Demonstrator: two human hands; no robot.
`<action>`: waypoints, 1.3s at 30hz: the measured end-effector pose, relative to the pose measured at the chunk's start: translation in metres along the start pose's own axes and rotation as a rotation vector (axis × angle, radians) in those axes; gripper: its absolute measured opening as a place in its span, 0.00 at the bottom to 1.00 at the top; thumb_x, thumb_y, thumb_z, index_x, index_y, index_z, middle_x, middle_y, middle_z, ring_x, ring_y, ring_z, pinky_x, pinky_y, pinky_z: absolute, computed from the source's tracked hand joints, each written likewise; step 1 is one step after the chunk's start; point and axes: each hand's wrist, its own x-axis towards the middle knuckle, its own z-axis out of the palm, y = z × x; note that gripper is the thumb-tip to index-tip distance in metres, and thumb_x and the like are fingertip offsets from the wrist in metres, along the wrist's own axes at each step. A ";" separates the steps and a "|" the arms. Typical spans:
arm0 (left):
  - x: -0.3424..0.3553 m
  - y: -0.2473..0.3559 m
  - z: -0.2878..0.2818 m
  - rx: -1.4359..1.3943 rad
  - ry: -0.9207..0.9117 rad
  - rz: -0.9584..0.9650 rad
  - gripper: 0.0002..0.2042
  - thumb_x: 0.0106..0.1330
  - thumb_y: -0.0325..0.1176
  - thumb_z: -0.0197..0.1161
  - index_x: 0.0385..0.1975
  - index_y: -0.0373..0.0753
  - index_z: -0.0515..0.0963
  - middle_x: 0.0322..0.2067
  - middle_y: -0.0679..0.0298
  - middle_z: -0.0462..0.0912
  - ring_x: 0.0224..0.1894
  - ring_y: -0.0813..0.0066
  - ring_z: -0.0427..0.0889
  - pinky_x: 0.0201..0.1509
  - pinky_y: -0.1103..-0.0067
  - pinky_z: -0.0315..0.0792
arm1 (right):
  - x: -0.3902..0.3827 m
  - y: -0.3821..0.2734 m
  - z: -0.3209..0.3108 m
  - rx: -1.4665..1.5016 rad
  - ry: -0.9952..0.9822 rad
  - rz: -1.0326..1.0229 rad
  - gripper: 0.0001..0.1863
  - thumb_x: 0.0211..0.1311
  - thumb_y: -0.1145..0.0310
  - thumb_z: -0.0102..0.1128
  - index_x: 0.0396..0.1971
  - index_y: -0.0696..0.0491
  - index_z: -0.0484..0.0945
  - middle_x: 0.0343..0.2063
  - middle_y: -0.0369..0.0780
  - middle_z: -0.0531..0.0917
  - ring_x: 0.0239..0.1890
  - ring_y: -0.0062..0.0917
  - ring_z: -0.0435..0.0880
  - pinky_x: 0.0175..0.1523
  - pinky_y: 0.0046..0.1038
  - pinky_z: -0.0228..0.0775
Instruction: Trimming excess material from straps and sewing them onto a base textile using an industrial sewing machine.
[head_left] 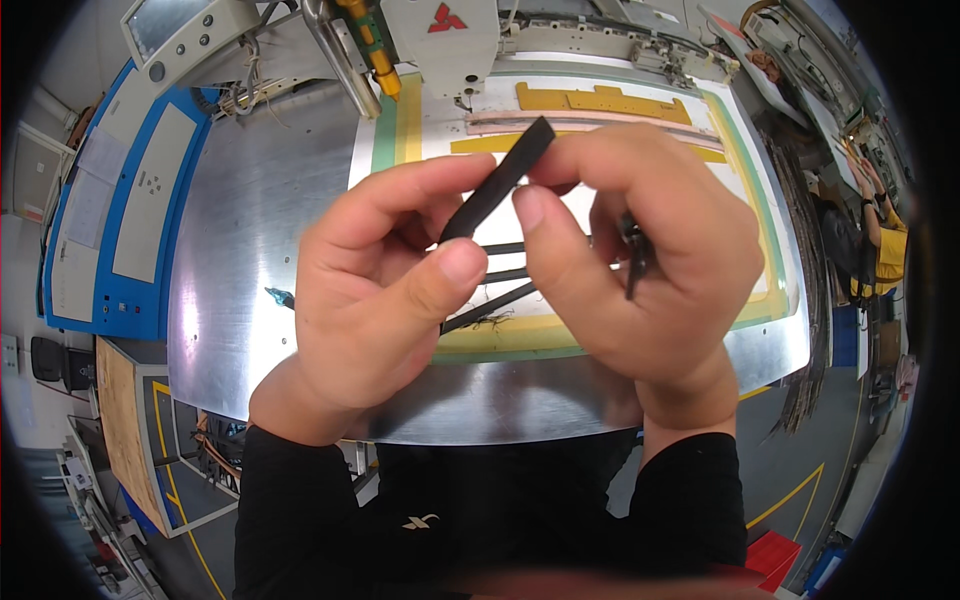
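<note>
Pinched in the left hand (365, 270) at its lower end and the right hand (690, 240) near its upper end: a black strip (500, 180), slanting up rightward at the center of the frame. Tucked in the right palm, a dark object (635, 255) of unclear kind. Beyond, more black strips (505, 275) on the worktop (250, 220).

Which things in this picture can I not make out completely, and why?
In the head view:
Dark object in the right hand: mostly hidden by the hand itself, kind unclear.
Held black strip: lower end covered by the left hand.
Loose black strips: partly covered by the hands.
Control screen: cut off by the upper edge.
</note>
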 end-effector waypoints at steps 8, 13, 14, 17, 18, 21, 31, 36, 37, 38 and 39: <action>0.000 -0.007 -0.006 0.002 -0.161 0.045 0.21 0.67 0.20 0.64 0.60 0.28 0.72 0.54 0.53 0.81 0.58 0.71 0.78 0.62 0.75 0.72 | -0.001 -0.003 0.001 0.030 0.033 0.045 0.06 0.54 0.80 0.68 0.32 0.60 0.82 0.27 0.35 0.83 0.21 0.12 0.70 0.24 0.16 0.58; -0.003 -0.001 0.000 0.020 -0.099 -0.013 0.22 0.68 0.22 0.64 0.61 0.28 0.71 0.46 0.59 0.81 0.46 0.78 0.79 0.50 0.81 0.74 | 0.000 -0.001 0.003 0.002 0.044 -0.038 0.05 0.54 0.81 0.66 0.27 0.59 0.78 0.23 0.35 0.78 0.20 0.15 0.69 0.24 0.19 0.57; -0.004 -0.002 -0.003 0.034 -0.119 -0.020 0.23 0.68 0.22 0.64 0.62 0.29 0.70 0.42 0.61 0.80 0.41 0.81 0.78 0.45 0.83 0.74 | 0.001 0.001 0.003 0.001 0.044 -0.038 0.05 0.54 0.81 0.66 0.27 0.59 0.78 0.23 0.35 0.78 0.20 0.15 0.69 0.24 0.19 0.57; -0.001 0.000 0.002 -0.073 -0.076 -0.090 0.25 0.68 0.24 0.64 0.64 0.30 0.68 0.38 0.64 0.76 0.33 0.83 0.74 0.36 0.85 0.71 | 0.001 0.006 -0.002 -0.110 0.081 -0.054 0.05 0.54 0.80 0.65 0.26 0.58 0.77 0.21 0.35 0.76 0.18 0.17 0.68 0.23 0.21 0.56; 0.000 0.000 0.000 -0.084 -0.058 -0.095 0.26 0.68 0.24 0.65 0.65 0.31 0.66 0.40 0.62 0.76 0.31 0.82 0.75 0.35 0.85 0.72 | 0.000 0.010 -0.005 -0.113 0.020 -0.068 0.05 0.53 0.80 0.65 0.26 0.58 0.77 0.21 0.34 0.76 0.18 0.17 0.68 0.23 0.21 0.56; 0.001 0.002 0.000 -0.147 -0.015 -0.106 0.26 0.67 0.24 0.65 0.65 0.31 0.65 0.41 0.61 0.77 0.32 0.82 0.75 0.35 0.84 0.73 | 0.000 0.014 -0.005 -0.072 -0.076 -0.077 0.05 0.51 0.80 0.65 0.26 0.57 0.78 0.21 0.34 0.76 0.18 0.17 0.68 0.23 0.21 0.56; 0.002 0.001 -0.003 0.014 0.042 -0.151 0.33 0.60 0.34 0.74 0.62 0.31 0.65 0.46 0.55 0.81 0.46 0.71 0.84 0.44 0.81 0.81 | -0.004 0.003 0.012 0.117 -0.035 0.000 0.07 0.48 0.79 0.69 0.29 0.57 0.81 0.25 0.37 0.83 0.21 0.19 0.77 0.25 0.20 0.66; 0.001 -0.001 0.000 -0.084 -0.025 -0.089 0.25 0.65 0.22 0.67 0.61 0.31 0.67 0.40 0.61 0.79 0.35 0.81 0.79 0.38 0.85 0.75 | -0.001 0.001 0.010 0.091 -0.026 -0.024 0.06 0.50 0.80 0.67 0.27 0.56 0.79 0.23 0.36 0.81 0.21 0.19 0.75 0.24 0.21 0.64; 0.000 -0.002 -0.002 -0.117 -0.063 -0.070 0.25 0.65 0.22 0.67 0.61 0.31 0.67 0.40 0.61 0.79 0.35 0.81 0.79 0.38 0.84 0.76 | 0.000 0.002 0.010 0.057 -0.013 -0.026 0.05 0.50 0.80 0.66 0.26 0.56 0.79 0.22 0.36 0.80 0.20 0.19 0.73 0.24 0.21 0.62; -0.001 -0.001 -0.001 -0.116 -0.060 -0.069 0.25 0.65 0.22 0.67 0.61 0.31 0.67 0.40 0.61 0.79 0.35 0.81 0.79 0.38 0.84 0.76 | 0.001 0.003 0.009 0.024 -0.001 -0.029 0.05 0.51 0.80 0.65 0.25 0.56 0.78 0.21 0.35 0.78 0.19 0.18 0.71 0.24 0.22 0.60; -0.001 0.000 0.000 -0.139 -0.045 -0.083 0.25 0.65 0.22 0.67 0.61 0.31 0.67 0.40 0.60 0.78 0.35 0.81 0.78 0.37 0.84 0.76 | 0.002 0.004 0.007 0.019 0.000 -0.028 0.05 0.51 0.80 0.65 0.25 0.56 0.78 0.21 0.35 0.78 0.19 0.18 0.71 0.24 0.22 0.60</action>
